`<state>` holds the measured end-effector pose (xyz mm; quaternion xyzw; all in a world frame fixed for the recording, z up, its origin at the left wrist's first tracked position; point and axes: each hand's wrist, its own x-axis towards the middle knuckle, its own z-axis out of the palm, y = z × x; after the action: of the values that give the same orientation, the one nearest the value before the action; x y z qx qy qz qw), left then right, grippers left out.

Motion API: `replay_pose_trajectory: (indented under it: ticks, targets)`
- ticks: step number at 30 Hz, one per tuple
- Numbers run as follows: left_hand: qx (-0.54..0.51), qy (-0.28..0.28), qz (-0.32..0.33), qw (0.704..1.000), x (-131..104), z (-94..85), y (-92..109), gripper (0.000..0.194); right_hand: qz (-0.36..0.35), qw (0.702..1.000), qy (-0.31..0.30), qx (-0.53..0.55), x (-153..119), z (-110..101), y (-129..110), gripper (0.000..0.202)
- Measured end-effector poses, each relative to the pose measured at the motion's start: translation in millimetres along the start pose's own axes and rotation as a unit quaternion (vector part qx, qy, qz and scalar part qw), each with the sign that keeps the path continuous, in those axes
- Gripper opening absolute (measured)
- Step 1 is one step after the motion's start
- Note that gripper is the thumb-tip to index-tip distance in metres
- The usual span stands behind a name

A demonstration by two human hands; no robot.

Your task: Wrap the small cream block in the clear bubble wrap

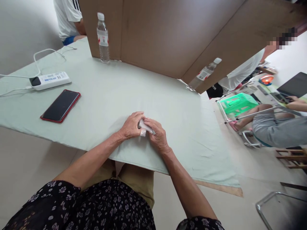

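Observation:
Near the front edge of the pale green cloth-covered table (115,92), my left hand (131,126) and my right hand (157,133) meet around a small whitish, crumpled object (146,125). It looks like a piece of wrapping or tissue, too small to name for sure. The fingers of both hands curl round it from either side. A short pale flap (143,132) hangs out below, between the two hands. Something dark shows at the left hand's fingertips, and what it is cannot be made out.
At the left lie a phone with a red edge (60,106) and a white power strip (51,80) with cables. Water bottles stand by a brown cardboard screen (153,35), one upright (103,38), one slanting in view (204,74). Other people sit beyond, near a green stool (237,103).

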<state>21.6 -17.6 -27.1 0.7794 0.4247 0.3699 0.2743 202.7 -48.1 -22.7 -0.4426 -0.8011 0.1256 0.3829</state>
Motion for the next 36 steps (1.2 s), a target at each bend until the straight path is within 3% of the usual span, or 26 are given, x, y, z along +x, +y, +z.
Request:
replay_pose_trajectory:
  ticks: [4, 9, 13, 18, 21, 26, 31, 36]
  targets:
    - [0.003, -0.007, 0.005, 1.000, 0, 4.8, -3, 0.060, 0.012, 1.000, 0.012, 0.022, 6, 0, 2, 0.030]
    - [-0.031, 0.028, 0.004, 0.999, 5, 5.4, -1, 0.039, 0.061, 0.996, 0.008, 0.068, 15, -2, 2, 0.030]
    - [-0.061, 0.030, -0.039, 0.997, 6, -0.5, 4, 0.028, 0.092, 0.986, -0.010, 0.136, 19, -8, -3, 0.029]
    - [-0.099, 0.007, -0.097, 0.990, 4, -5.7, 13, 0.013, 0.202, 0.952, -0.048, 0.226, 18, -15, -7, 0.018]
    - [-0.101, -0.020, -0.132, 0.986, 4, -9.4, 20, 0.014, 0.236, 0.927, -0.039, 0.288, 17, -14, -5, 0.022]
    - [-0.098, -0.017, -0.191, 0.977, 6, -13.7, 23, 0.018, 0.235, 0.908, -0.060, 0.342, 14, -11, 0, 0.038]
    - [-0.080, -0.022, -0.225, 0.971, 8, -13.7, 19, 0.019, 0.207, 0.928, -0.096, 0.296, 11, -8, 0, 0.068]
    - [-0.051, -0.031, -0.198, 0.978, 7, -16.6, 20, 0.030, 0.227, 0.924, -0.077, 0.297, 10, -1, -1, 0.065]
